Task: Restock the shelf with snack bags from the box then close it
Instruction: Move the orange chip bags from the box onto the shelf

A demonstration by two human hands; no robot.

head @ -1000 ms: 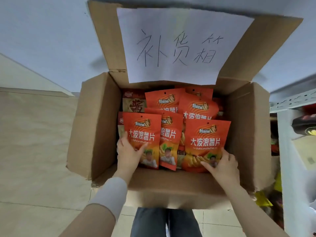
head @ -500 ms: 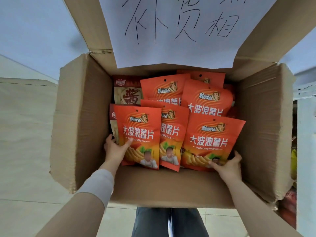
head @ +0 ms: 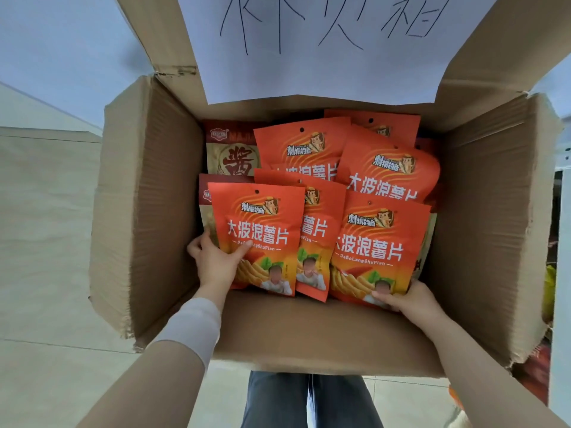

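Gripped the near-left bag (head: 262, 230) with the left hand (head: 216, 264), thumb laid across the front, other fingers hidden behind. Pinched the lower edge of the near-right bag (head: 377, 242) with the right hand (head: 411, 299), thumb on the front, other fingers under the bag. Kept both holds as they were half a second before, and one second before also. Only leaned the head closer, bringing the box (head: 148, 211) larger into view and cutting the paper label (head: 309, 57) on the far flap at the top. Could not find any clear lift of either bag; left both lying on the pile inside the box. Left a third orange bag (head: 318, 242) untouched between the two hands, partly under the left one. Saw more orange bags beyond the hands, and a brown bag (head: 231, 159) beyond the left hand, toward the far-left corner. Found the shelf (head: 563, 319) only as a narrow white strip well to the right of the right hand, outside the box wall. Judged this as the very start of restocking: holds made, nothing taken out yet, all flaps open. Expected next a lift of both bags up and over to the right, toward the shelf. Feared a slip of the right bag, held only by its edge. Left the closing of the box for much later.
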